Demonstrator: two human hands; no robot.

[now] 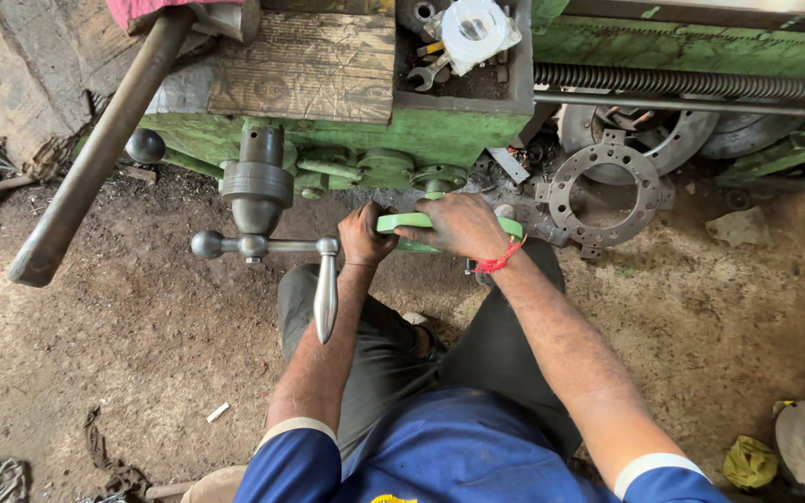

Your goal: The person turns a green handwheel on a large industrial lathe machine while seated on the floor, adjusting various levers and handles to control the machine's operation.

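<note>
**A:** What are the two hands on?

**B:** Both are on the green handwheel, which sits at the front of the green lathe carriage, just below its lower edge and right above the person's knees. The left hand is clenched around the rim at the wheel's 9 o'clock side, fingers curled tight, knuckles toward the camera. The right hand lies over the rim from about 12 to 3 o'clock, fingers wrapped down over the far edge, so it covers most of the wheel. A red thread band circles that wrist.

**A:** So neither hand is loose?

**B:** No, both are closed on the wheel's rim; only a short green strip shows between them and another at the right end.

**A:** What lies around it?

**B:** At 9 o'clock of the left hand, just beside it, stands a steel crank handle with a ball-ended cross arm, apart from the fingers. At 2 o'clock of the right hand a grey flange ring with holes leans by the machine. A long steel bar slants away at 10 o'clock. A tray on the carriage at 12 o'clock holds spanners. The dirt floor is underfoot.
</note>
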